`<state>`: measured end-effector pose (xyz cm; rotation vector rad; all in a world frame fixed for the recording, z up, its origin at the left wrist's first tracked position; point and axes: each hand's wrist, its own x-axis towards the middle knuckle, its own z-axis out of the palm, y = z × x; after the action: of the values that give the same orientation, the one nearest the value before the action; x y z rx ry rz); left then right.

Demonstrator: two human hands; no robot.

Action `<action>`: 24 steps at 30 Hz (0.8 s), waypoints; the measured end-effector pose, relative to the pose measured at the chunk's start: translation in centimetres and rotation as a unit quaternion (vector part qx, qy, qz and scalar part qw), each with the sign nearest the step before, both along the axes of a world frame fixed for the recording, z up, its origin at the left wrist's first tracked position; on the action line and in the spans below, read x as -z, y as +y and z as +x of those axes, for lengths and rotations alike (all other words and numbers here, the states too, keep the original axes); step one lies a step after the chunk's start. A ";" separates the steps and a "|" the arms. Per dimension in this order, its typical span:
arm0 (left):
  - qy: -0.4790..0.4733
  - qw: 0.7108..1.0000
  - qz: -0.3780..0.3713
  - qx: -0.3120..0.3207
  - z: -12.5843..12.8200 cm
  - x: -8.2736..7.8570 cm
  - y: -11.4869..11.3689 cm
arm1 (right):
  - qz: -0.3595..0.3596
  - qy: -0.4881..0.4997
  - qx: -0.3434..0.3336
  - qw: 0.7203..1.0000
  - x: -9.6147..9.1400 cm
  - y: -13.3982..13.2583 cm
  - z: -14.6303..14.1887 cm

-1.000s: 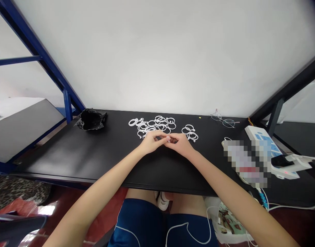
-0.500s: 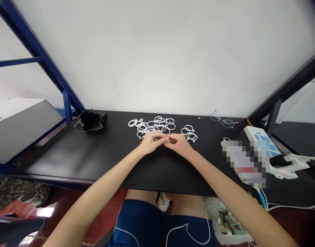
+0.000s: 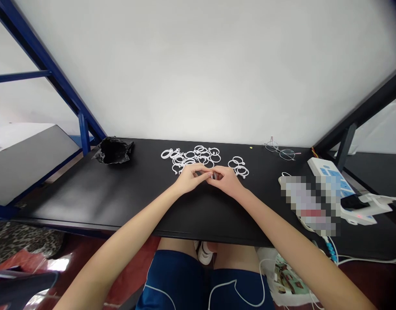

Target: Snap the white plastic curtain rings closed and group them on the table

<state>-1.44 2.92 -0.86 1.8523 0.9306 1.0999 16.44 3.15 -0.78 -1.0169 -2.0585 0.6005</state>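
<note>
Over the middle of the black table (image 3: pixel 120 202), my left hand (image 3: pixel 190 177) and my right hand (image 3: pixel 226 178) meet at the fingertips. Both are closed in a pinch on a small white ring (image 3: pixel 214 175), mostly hidden by the fingers. Just behind the hands lies a loose heap of white rings (image 3: pixel 191 158) with small knobs on them, some overlapping. A smaller group of white rings (image 3: pixel 238 165) lies to the right of my right hand.
A crumpled black plastic bag (image 3: pixel 114 150) stands open at the back left. To the right are eyeglasses (image 3: pixel 286 153), a blurred-out phone (image 3: pixel 306 206) and a white power strip (image 3: pixel 332 176) with cables. A white wall rises behind the table.
The hands stay together with almost the same pose. A little more of the white piece shows between the fingertips now. The view has shifted very slightly.
</note>
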 end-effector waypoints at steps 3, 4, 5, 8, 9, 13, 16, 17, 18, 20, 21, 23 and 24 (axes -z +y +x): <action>0.002 1.000 -0.006 -0.009 0.0 -0.1 -0.1 | 0.006 -0.005 0.004 1.000 0.1 0.0 0.1; 0.004 1.000 -0.008 -0.014 0.0 -0.1 -0.1 | 0.005 -0.005 0.004 1.000 0.1 0.1 0.1; 0.007 1.000 -0.010 -0.020 0.0 -0.1 -0.1 | 0.003 -0.005 0.003 1.000 0.2 0.1 0.1; 0.012 0.999 -0.015 -0.039 0.1 0.1 0.0 | -0.003 -0.006 0.002 1.000 0.3 0.1 0.1; 0.010 0.999 -0.016 -0.043 0.1 0.2 0.1 | -0.001 -0.003 0.005 1.000 0.3 0.2 0.2; -0.035 0.997 -0.043 -0.047 0.0 0.3 0.4 | 0.040 0.031 0.037 0.998 0.5 0.4 0.2; -0.089 0.989 -0.098 -0.059 -0.1 0.1 0.6 | 0.081 0.059 0.056 0.993 0.6 0.4 0.4; -0.103 0.986 -0.115 -0.065 -0.2 0.1 0.7 | 0.094 0.067 0.056 0.992 0.5 0.5 0.4; -0.115 0.982 -0.130 -0.069 -0.3 0.0 0.8 | 0.106 0.074 0.053 0.990 0.5 0.5 0.5; -0.138 0.975 -0.155 -0.073 -0.4 0.0 0.8 | 0.122 0.082 0.047 0.988 0.5 0.5 0.6; -0.150 0.972 -0.166 -0.073 -0.4 0.1 0.9 | 0.125 0.082 0.045 0.988 0.5 0.6 0.6; -0.168 0.965 -0.188 -0.071 -0.4 0.2 0.9 | 0.123 0.078 0.042 0.988 0.6 0.6 0.5; -0.174 0.963 -0.196 -0.067 -0.4 0.3 1.0 | 0.119 0.076 0.038 0.989 0.6 0.6 0.5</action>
<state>-1.81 3.88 -1.12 1.2429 0.9897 1.1757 16.94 3.72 -1.41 -0.8786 -1.8948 0.3709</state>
